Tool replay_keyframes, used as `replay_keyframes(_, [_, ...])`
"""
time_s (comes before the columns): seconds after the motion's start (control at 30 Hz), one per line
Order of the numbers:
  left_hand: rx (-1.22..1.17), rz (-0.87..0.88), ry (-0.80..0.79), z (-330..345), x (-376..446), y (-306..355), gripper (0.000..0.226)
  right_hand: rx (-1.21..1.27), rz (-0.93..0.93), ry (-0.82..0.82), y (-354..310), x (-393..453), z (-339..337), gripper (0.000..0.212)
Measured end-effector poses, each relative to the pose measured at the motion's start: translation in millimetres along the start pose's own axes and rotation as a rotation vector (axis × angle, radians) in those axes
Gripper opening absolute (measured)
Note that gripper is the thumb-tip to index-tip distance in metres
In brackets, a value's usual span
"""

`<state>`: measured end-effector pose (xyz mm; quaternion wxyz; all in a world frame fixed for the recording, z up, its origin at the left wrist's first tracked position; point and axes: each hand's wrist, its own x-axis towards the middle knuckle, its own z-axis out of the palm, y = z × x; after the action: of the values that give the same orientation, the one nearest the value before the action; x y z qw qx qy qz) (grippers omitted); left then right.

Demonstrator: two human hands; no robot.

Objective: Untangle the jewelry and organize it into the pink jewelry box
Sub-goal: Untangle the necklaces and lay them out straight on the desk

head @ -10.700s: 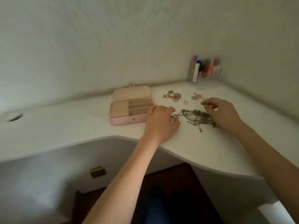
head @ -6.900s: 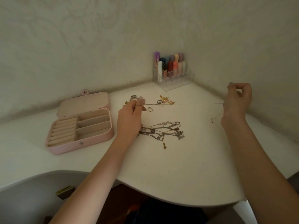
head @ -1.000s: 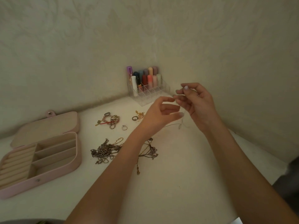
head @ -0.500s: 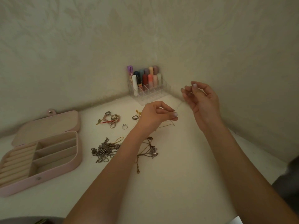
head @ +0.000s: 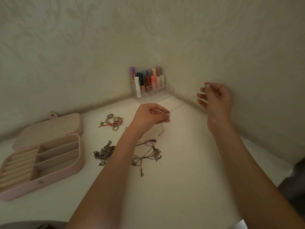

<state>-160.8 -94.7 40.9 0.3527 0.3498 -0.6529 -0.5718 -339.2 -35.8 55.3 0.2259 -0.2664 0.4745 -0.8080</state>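
A thin chain (head: 181, 105) stretches taut in the air between my two hands, and its loose end (head: 161, 131) dangles down to the table. My left hand (head: 151, 115) pinches it above the table's middle. My right hand (head: 214, 100) is raised near the right wall and pinches the other end between thumb and forefinger. A tangled heap of chains (head: 132, 153) lies on the white table (head: 181, 187) under my left forearm. The pink jewelry box (head: 49, 176) lies open at the left, its compartments showing nothing inside.
A small cluster of bracelets and rings (head: 113, 123) lies behind the heap. A clear organizer with lipsticks (head: 151, 86) stands in the wall corner. The table's curved front edge runs along the bottom.
My hands have drawn apart since a second ago: the right one moved right toward the wall, the left one lowered and moved left, pulling the thin chain taut between them.
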Motion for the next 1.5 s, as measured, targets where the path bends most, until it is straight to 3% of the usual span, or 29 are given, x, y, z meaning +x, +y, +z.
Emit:
replay_keyframes(0.4, [0.134, -0.041, 0.048, -8.4, 0.4, -1.9, 0.014, -0.158, -0.155, 0.058, 8.7, 4.8, -5.3, 0.015])
replay_keyframes(0.57, [0.193, -0.041, 0.097, -12.7, 1.5, -3.8, 0.013, -0.419, -0.313, 0.061, 20.8, 9.0, -8.1, 0.013])
replay_keyframes(0.77, [0.272, -0.062, 0.146, -19.6, 2.0, -5.0, 0.007, -0.847, -0.482, -0.068, 34.3, 12.7, -16.0, 0.012])
replay_keyframes(1.1, [0.536, -0.045, 0.126, -29.9, -0.7, -7.6, 0.002, -1.215, -0.421, -0.118, 42.1, 12.2, -25.8, 0.005])
replay_keyframes(1.2, [0.655, -0.018, 0.129, -31.7, -1.1, -4.9, 0.003, -1.213, -0.374, -0.164, 43.4, 12.3, -25.9, 0.003])
replay_keyframes(1.37, [0.850, 0.015, 0.094, -36.7, -2.1, -3.9, 0.008, -0.894, -0.280, -0.279, 48.6, 14.6, -19.4, 0.006])
replay_keyframes(1.5, [0.899, -0.005, 0.067, -35.8, -3.8, -4.1, 0.011, -0.980, -0.314, -0.296, 56.8, 17.9, -21.6, 0.008])
